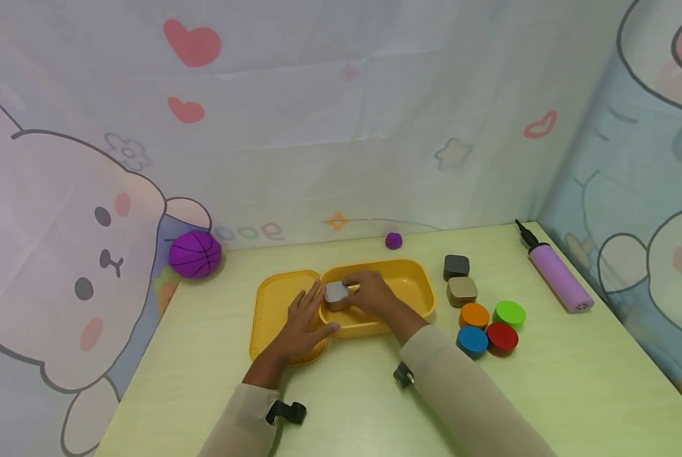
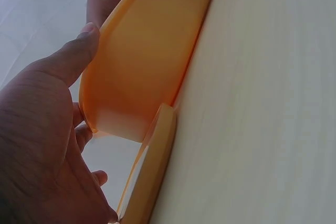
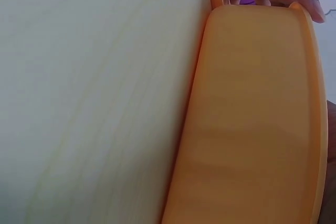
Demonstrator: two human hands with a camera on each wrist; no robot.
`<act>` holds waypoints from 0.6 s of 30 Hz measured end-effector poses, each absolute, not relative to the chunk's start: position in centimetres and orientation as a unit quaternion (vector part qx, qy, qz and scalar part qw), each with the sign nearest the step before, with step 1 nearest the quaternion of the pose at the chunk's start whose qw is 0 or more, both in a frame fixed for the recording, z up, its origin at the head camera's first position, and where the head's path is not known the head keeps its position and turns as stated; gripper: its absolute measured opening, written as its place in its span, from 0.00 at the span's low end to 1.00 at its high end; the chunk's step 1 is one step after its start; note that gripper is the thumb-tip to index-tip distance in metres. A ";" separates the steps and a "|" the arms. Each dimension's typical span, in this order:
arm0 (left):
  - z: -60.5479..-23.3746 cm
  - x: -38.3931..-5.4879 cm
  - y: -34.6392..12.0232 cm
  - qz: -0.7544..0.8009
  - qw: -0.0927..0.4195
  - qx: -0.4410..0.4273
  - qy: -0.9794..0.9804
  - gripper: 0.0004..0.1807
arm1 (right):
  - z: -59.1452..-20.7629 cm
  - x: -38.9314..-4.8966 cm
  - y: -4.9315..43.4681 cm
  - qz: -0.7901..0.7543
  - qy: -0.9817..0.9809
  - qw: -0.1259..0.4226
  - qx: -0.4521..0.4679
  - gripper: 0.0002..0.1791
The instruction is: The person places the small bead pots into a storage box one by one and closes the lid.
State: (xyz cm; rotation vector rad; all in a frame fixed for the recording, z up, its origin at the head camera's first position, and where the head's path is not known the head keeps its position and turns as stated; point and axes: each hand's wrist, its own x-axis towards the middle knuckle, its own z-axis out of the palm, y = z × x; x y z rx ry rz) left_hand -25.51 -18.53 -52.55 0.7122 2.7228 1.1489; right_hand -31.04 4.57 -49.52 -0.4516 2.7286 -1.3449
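A yellow plastic box (image 1: 417, 279) with a raised rim stands on the table, its lid (image 1: 268, 317) lying flat against its left side. My right hand (image 1: 372, 293) reaches into the box and pinches a small rounded-square block with a light grey top (image 1: 336, 291) at the left end. My left hand (image 1: 302, 327) spreads straight fingers over the lid and along the box's left end, with the thumb (image 2: 81, 51) at the front rim. In the right wrist view the box wall (image 3: 252, 114) hides most of the right hand.
Right of the box stand a black block (image 1: 457, 266), a tan block (image 1: 462, 291) and round orange (image 1: 474, 315), green (image 1: 509, 313), blue (image 1: 472, 341) and red (image 1: 502, 337) pieces. Further right lies a purple pump (image 1: 560, 276). A purple ball (image 1: 195, 254) and a small purple object (image 1: 394, 240) sit at the back.
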 end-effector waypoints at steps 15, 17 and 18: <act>-53.0 -25.7 -18.5 0.377 0.041 0.249 0.891 0.54 | -49.0 -30.2 8.4 -0.478 0.870 0.020 -0.119 0.29; -53.0 -25.8 -18.6 0.380 0.037 0.252 0.889 0.54 | -48.9 -29.8 9.1 -0.487 0.866 0.012 -0.114 0.28; -53.0 -25.8 -18.6 0.381 0.035 0.253 0.888 0.54 | -48.8 -29.6 9.4 -0.490 0.864 0.007 -0.112 0.28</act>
